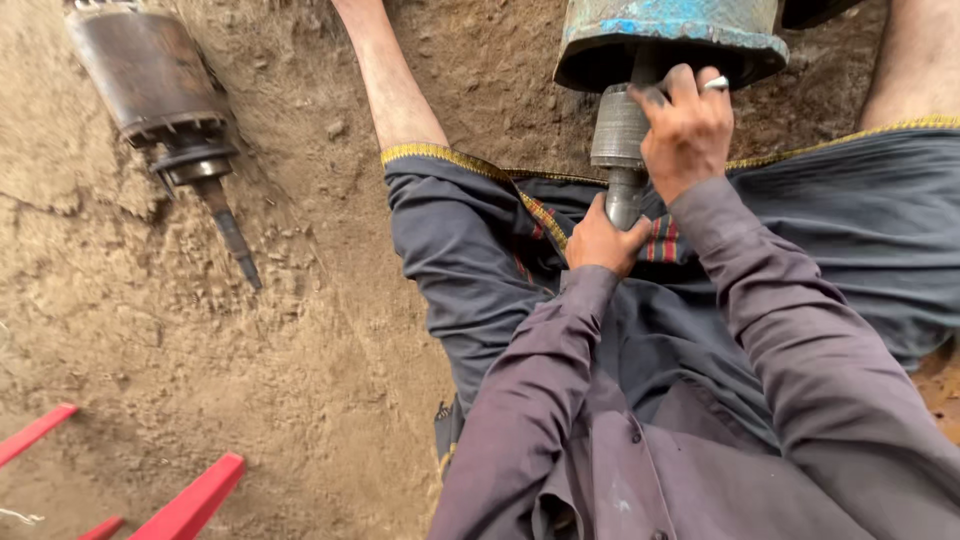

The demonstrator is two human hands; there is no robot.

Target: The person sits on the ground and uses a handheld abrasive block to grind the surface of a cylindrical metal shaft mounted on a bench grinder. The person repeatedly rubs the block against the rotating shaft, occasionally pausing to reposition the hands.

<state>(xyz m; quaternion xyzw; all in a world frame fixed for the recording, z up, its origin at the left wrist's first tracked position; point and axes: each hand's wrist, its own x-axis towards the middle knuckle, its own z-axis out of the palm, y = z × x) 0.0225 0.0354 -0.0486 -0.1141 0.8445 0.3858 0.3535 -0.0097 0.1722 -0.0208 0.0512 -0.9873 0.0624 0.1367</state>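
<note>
A worn blue metal housing (670,35) with a grey steel shaft (618,135) stands between my legs at the top of the view. My right hand (688,125) is closed around the thick collar of the shaft, just below the housing; a ring shows on one finger. Lower down, my left hand (603,240) grips the thin end of the same shaft, above my dark grey trousers. The shaft's tip is hidden behind my left hand.
A second rusty motor part (160,85) with a thin spindle (232,235) lies on the sandy ground at upper left. Red metal bars (190,500) poke in at lower left. My bare legs frame the housing.
</note>
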